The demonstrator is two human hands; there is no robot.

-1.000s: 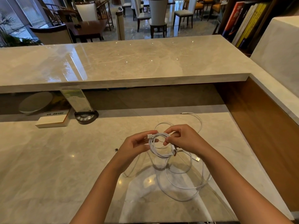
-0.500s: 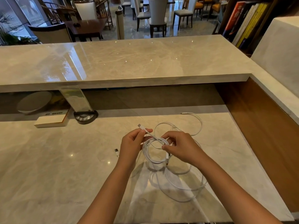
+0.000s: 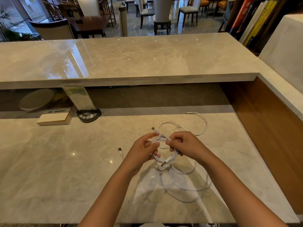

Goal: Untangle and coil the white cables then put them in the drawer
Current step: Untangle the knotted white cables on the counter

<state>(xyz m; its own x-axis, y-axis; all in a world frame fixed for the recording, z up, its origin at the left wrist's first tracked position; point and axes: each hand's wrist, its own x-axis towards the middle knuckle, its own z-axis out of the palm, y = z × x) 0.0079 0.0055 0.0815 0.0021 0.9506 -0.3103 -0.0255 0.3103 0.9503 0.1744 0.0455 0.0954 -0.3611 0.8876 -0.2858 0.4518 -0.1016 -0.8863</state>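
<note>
White cable (image 3: 165, 158) is looping in a small coil between my two hands in the head view, the only view I am getting. My left hand (image 3: 142, 151) is curling its fingers around the coil's left side, and my right hand (image 3: 184, 146) is pinching the strands at the coil's top with thumb and forefinger. One plug end (image 3: 153, 128) is sticking out up and to the left, just above the hands; how it is joining the coil I cannot tell, since the fingers are covering that stretch. A second plug is hanging at the coil's bottom. Loose loops (image 3: 188, 189) of cable are trailing down onto the marble surface (image 3: 49, 161) below my right wrist, overlapping so that I cannot say how many cables are lying there. Another loop (image 3: 202, 123) is lying on the surface beyond the hands. A separate plug (image 3: 120, 151) is lying left of my left hand, its cord disappearing under my forearm. A white box (image 3: 54, 118) and a round black base (image 3: 88, 114) are sitting far left under the raised counter (image 3: 131, 58). The drawer is not showing anywhere.
</note>
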